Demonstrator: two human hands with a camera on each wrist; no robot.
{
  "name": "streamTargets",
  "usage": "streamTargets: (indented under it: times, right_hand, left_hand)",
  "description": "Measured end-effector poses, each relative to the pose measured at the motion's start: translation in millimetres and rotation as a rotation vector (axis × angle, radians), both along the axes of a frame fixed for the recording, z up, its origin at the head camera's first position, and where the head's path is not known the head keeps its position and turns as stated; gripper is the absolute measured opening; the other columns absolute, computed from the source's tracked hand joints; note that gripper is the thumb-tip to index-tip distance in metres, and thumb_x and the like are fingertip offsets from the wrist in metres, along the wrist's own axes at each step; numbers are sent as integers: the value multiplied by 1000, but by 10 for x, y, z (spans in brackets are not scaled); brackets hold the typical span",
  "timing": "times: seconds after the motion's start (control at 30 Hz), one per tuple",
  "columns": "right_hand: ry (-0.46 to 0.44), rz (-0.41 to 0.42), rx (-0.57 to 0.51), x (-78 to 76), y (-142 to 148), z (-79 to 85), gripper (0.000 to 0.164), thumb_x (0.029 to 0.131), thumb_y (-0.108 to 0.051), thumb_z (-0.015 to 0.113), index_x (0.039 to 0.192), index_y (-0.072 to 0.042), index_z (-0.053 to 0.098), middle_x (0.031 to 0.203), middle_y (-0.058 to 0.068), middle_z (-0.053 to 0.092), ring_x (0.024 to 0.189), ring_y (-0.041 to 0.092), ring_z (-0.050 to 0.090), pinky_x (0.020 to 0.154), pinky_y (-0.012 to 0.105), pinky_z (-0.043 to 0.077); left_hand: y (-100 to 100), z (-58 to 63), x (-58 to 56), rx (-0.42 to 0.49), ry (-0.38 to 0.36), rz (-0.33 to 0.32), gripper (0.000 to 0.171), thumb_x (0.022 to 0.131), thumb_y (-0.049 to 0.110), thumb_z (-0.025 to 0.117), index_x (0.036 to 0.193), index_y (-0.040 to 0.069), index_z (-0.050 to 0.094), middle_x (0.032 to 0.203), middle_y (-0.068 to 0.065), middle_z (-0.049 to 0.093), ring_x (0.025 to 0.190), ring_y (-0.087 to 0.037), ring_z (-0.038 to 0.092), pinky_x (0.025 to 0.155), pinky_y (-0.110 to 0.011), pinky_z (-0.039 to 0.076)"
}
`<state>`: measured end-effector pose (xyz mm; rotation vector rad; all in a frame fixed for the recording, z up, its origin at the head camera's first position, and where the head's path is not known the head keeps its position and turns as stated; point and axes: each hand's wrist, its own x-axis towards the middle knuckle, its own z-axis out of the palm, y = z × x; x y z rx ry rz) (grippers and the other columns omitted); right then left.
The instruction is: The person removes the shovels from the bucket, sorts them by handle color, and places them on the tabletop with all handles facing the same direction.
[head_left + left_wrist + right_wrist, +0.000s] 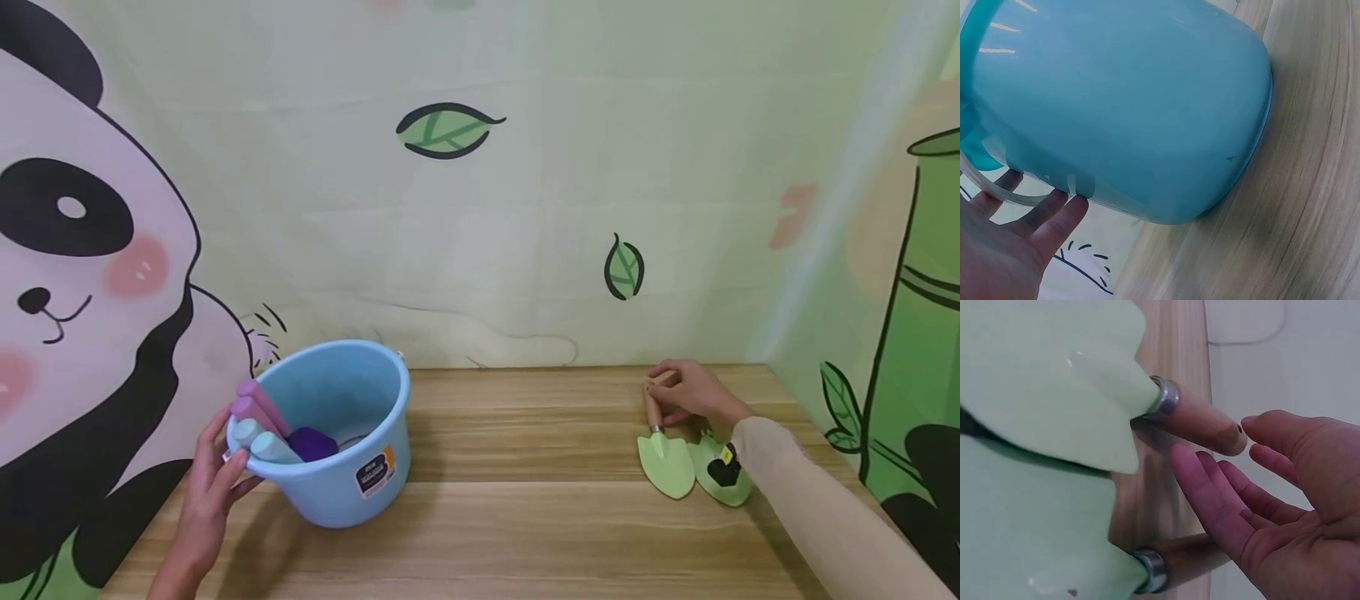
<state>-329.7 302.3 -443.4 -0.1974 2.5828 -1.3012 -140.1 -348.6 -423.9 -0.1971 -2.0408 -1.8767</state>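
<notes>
My left hand (210, 483) grips the near left rim of a light blue bucket (352, 492), thumb at the rim. In the left wrist view, fingertips touch the bucket's outer wall (1135, 112) beside its pale bail handle (1019, 199). Two pink-purple handles (258, 408), two pale blue handles (262, 442) and a dark purple piece (313, 444) are inside it. At the right, my right hand (693, 392) is around the wooden handle end of a green trowel (667, 467); its fingers look loosely bent, thumb tip at the handle end (1210, 425). A second green trowel (712, 483) lies beside it.
The wooden table (525, 533) runs back to a printed cloth backdrop (525, 208) with a panda and leaves. A black patch with a yellow spot (724, 468) shows over the second trowel. Bare wood lies between the bucket and the trowels.
</notes>
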Motion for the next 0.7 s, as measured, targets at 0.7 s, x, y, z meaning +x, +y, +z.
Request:
streamTargets:
  times: [0.7]
  right_hand:
    - [-19,75,77,43,-1,312,46,101,-7,62,142,7,45,123,33,59,99,39,67,70,47,63]
  left_hand:
    - [-18,-9,-13,-17,-19,8,61,108,10,43,163,20,21,155,-8,31,116,0,59,82,-19,57]
